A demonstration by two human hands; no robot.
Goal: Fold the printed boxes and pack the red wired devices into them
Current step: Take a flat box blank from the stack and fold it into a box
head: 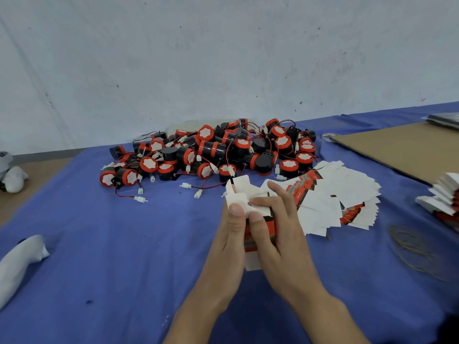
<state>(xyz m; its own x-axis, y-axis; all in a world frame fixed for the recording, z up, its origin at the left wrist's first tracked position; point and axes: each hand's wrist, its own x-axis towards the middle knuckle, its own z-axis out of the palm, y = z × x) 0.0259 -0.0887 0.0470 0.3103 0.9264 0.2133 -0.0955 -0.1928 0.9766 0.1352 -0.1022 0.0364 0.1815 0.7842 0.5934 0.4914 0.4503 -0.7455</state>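
Note:
Both my hands hold one printed box (248, 234) above the blue cloth, its white flaps (239, 192) standing open at the far end. My left hand (229, 244) grips its left side with the thumb on a white flap. My right hand (278, 227) wraps the right side, thumb pressing the same flap. A big pile of red-and-black wired devices (211, 152) lies behind the box. Flat printed box blanks (332, 197) are fanned out to the right of my hands.
A brown cardboard sheet (402, 150) lies at the right rear with a tape roll (329, 137) at its corner. More blanks (444, 197) are stacked at the right edge. Rubber bands (412, 247) lie near right. A white cloth bundle (19, 264) rests at left.

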